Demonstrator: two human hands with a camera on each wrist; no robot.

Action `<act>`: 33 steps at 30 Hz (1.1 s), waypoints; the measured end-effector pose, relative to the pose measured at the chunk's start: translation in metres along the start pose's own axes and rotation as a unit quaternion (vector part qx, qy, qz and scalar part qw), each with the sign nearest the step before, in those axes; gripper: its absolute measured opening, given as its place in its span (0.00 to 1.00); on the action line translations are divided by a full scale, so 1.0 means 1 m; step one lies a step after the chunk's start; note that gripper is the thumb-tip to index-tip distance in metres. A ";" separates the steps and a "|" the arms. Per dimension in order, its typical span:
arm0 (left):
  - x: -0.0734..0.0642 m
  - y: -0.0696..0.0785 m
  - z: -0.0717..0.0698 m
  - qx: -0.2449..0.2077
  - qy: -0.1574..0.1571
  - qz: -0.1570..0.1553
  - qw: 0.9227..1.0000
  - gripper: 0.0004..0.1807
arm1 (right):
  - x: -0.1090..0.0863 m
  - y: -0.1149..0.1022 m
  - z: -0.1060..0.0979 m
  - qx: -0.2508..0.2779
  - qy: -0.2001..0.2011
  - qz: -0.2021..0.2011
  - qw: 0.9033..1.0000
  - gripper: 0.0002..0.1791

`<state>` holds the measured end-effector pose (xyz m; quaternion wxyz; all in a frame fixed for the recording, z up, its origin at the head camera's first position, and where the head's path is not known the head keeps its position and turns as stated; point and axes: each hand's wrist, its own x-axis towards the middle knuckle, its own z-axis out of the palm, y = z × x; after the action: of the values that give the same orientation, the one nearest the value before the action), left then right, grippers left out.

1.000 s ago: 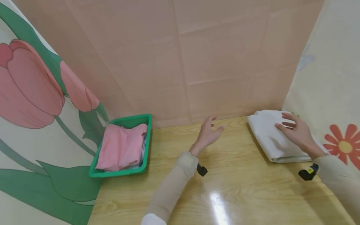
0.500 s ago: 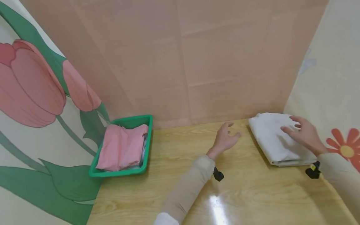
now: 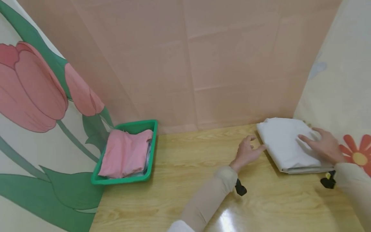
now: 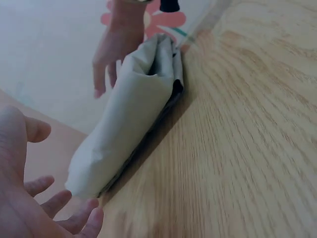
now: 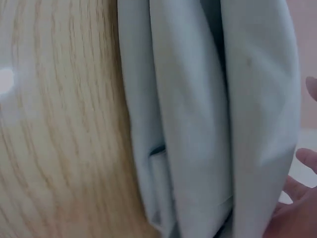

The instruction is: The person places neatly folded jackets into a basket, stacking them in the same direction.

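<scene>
A folded white cloth (image 3: 285, 145) lies in a thick stack at the back right of the wooden table. In the left wrist view the folded cloth (image 4: 124, 114) shows its rounded edge and a dark underside. My left hand (image 3: 247, 152) is at its left side, fingers spread and holding nothing. Over the cloth's right part is my right hand (image 3: 326, 145), fingers loosely bent. The right wrist view shows the cloth's layered folds (image 5: 198, 109) close up, with the right hand's fingers (image 5: 297, 188) just beyond them.
At the table's left stands a green basket (image 3: 153, 151) with a folded pink cloth (image 3: 126, 153) on top of other fabric. A brown sheet (image 3: 188, 64) hangs behind the table (image 3: 185, 180). Walls with painted flowers (image 3: 359, 158) rise on both sides.
My left hand has moved right, up to the white cloth's left edge. The right hand has shifted right and lower over the cloth. The basket has stayed put.
</scene>
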<state>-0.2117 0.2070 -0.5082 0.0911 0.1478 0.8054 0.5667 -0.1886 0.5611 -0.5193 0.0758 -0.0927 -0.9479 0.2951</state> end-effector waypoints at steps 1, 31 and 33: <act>0.001 0.001 0.004 0.006 -0.006 -0.004 1.000 0.29 | -0.001 0.003 -0.001 -0.003 -0.003 0.008 1.000 0.58; -0.003 -0.008 0.035 0.028 -0.045 -0.038 0.998 0.32 | -0.016 0.006 0.027 -0.058 -0.054 0.019 0.997 0.65; -0.004 -0.010 0.034 0.025 -0.046 -0.040 0.998 0.32 | -0.017 0.004 0.029 -0.058 -0.059 0.020 0.996 0.64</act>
<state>-0.1983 0.2332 -0.5290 0.1468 0.1436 0.8196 0.5349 -0.1769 0.5450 -0.5464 0.0087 -0.0987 -0.9642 0.2458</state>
